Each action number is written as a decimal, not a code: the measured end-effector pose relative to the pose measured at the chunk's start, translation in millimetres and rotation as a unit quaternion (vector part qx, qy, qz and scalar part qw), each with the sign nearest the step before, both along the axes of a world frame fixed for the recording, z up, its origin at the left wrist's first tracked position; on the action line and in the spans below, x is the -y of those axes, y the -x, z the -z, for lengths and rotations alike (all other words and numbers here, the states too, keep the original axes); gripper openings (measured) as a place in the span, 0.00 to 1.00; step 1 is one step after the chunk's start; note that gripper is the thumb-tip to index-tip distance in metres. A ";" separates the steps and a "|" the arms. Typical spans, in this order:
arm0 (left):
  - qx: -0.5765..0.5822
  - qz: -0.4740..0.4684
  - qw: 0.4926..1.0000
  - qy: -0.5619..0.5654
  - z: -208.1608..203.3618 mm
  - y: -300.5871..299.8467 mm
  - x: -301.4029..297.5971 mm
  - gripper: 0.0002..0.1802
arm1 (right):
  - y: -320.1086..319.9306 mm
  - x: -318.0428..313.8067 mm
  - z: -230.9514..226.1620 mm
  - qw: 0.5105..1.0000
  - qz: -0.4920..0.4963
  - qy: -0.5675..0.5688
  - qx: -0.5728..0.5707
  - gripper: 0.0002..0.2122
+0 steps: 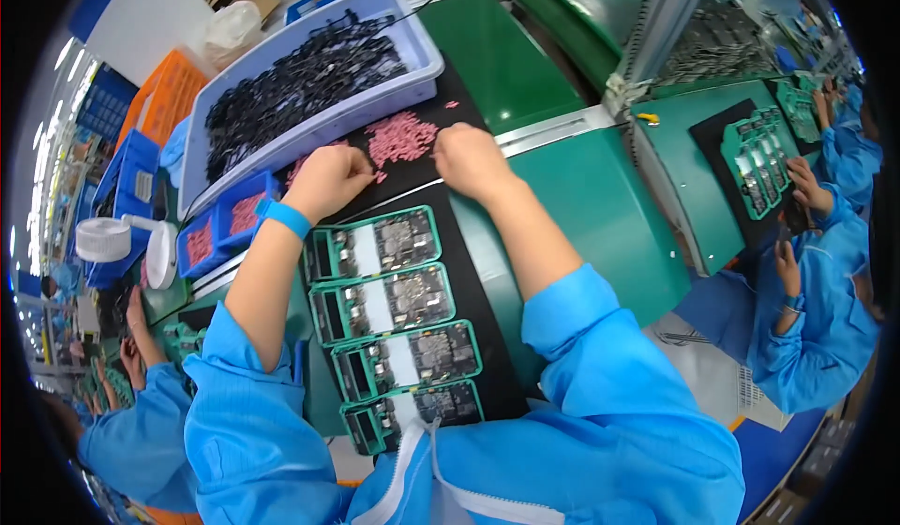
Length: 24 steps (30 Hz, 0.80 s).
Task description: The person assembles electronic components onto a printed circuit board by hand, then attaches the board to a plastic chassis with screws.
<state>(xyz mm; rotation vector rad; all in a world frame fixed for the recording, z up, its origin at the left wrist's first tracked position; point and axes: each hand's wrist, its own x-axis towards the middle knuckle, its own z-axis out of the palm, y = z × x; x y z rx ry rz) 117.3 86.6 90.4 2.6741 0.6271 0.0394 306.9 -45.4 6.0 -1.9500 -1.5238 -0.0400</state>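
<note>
A loose pile of small pink pieces (401, 138) lies on the black mat between my two hands. My left hand (328, 180), with a blue band at the wrist, is closed with its fingertips pinched together at the pile's left edge. On the other side, my right hand (469, 159) is curled closed beside the pile. Whatever either hand holds is too small or hidden to name. Nearer to me, several green-framed circuit boards (409, 246) lie in a column, each with a pale strip across it.
Beyond the mat stands a large pale-blue bin (309, 112) heaped with black parts. Blue trays (246, 216) of pink pieces and a small white fan (161, 255) are at left. A co-worker in blue (806, 309) handles boards at right; another works at lower left.
</note>
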 end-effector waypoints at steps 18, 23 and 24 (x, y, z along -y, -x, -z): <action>-0.002 0.179 0.984 -0.018 -5.1 15.4 76.6 0.03 | -5.8 14.4 -15.6 0.998 0.025 0.046 -0.037 0.05; -0.008 0.184 0.982 -0.038 -2.3 15.0 83.4 0.03 | -5.5 13.7 -15.7 0.999 0.024 0.033 -0.033 0.05; -0.009 0.187 0.981 -0.053 -1.7 15.0 84.3 0.04 | -6.1 13.6 -14.8 0.999 0.024 0.034 -0.033 0.05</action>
